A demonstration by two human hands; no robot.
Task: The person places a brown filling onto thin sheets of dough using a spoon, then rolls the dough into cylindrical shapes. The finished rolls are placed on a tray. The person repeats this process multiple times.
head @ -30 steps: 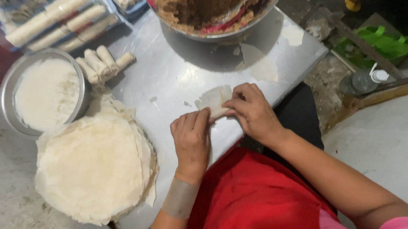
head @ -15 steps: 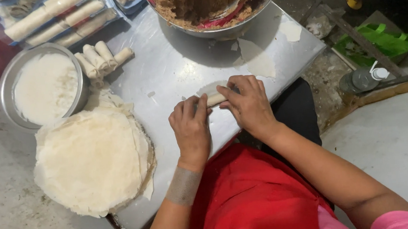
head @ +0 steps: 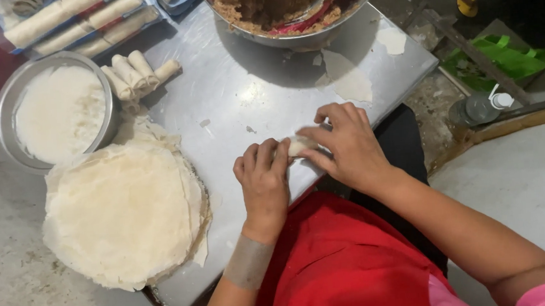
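Both hands, left [head: 264,182] & right [head: 347,146], closed narrow on spring roll [head: 299,146]; best rolled tight w/ even pressure, ends tucked.

A small steel table [head: 243,94] with a dull, scuffed top carries everything here. At nine o'clock on it sits a thick stack of thin round wrappers [head: 123,214], overhanging the table's edge. At ten o'clock a shallow metal bowl of white paste [head: 58,110] stands just beside the stack, and a few finished pale rolls [head: 139,71] lie touching the bowl's rim. At eleven o'clock a tray of long rolls [head: 78,19] rests at the far edge. At twelve o'clock stands a big metal basin of brown filling [head: 288,8]. Torn wrapper scraps [head: 350,80] lie at one o'clock.
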